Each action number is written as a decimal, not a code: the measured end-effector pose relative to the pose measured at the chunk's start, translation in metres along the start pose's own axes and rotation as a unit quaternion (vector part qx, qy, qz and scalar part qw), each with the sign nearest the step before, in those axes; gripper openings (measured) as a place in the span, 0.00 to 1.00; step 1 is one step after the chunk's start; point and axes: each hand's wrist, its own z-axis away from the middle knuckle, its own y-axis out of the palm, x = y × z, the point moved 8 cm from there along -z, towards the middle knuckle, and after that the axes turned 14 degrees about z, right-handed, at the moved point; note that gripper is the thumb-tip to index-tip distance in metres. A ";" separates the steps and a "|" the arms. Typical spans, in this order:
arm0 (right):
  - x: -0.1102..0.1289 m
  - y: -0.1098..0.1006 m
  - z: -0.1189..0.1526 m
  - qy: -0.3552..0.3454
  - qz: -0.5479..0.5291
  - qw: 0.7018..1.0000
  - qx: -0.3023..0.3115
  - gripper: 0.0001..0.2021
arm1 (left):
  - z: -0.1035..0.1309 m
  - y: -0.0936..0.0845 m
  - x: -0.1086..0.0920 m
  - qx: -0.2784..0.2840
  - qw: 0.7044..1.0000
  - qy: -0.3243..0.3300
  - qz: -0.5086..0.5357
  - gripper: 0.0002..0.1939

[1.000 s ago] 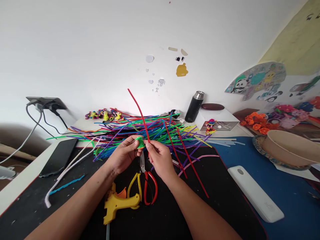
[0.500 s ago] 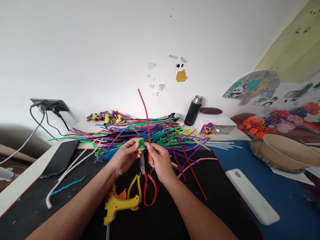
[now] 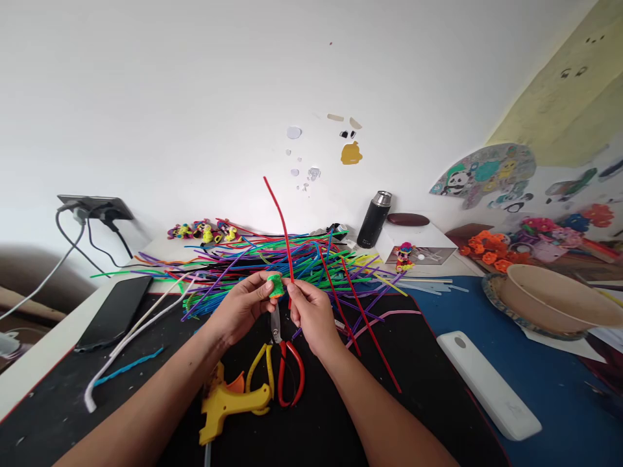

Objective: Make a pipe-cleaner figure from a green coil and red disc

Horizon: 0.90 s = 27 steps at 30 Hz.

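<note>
Between the fingers of my left hand (image 3: 241, 303) is a small green piece (image 3: 275, 285) of fuzzy wound stem, with some orange at its lower edge. My right hand (image 3: 314, 316) pinches a red pipe cleaner (image 3: 281, 217) near its lower end; the long part rises and leans left. The two hands are close together, over the front of a heap of coloured pipe cleaners (image 3: 253, 263). Below them lie red-handled scissors (image 3: 291, 376), yellow-handled pliers (image 3: 263, 366) and a yellow glue gun (image 3: 231, 402) on the black mat (image 3: 321, 431).
At left lie a phone (image 3: 117, 311), white stems (image 3: 97, 383) and a twisted blue stem (image 3: 129, 366). A black thermos (image 3: 374, 220) and a white box (image 3: 438, 241) stand at the back. To the right are a white power bank (image 3: 489, 386) and a beige bowl (image 3: 559, 298).
The view has shifted slightly. The red pipe cleaner's upper end leans a little more to the left. Both hands keep their hold.
</note>
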 end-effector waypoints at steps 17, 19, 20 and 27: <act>-0.001 -0.006 -0.001 0.003 0.002 1.000 -0.020 0.27 | -0.001 -0.007 -0.013 -0.034 0.998 0.041 0.018 0.21; 0.000 -0.007 -0.001 0.003 0.003 1.000 -0.020 0.27 | -0.001 -0.009 -0.017 -0.040 0.997 0.055 0.022 0.22; 0.001 -0.006 -0.001 0.002 0.006 1.000 -0.017 0.27 | -0.002 -0.010 -0.018 -0.041 0.997 0.058 0.023 0.22; 0.005 0.004 0.004 0.008 0.019 1.000 0.017 0.28 | -0.003 -0.011 -0.015 -0.040 0.998 0.049 0.028 0.22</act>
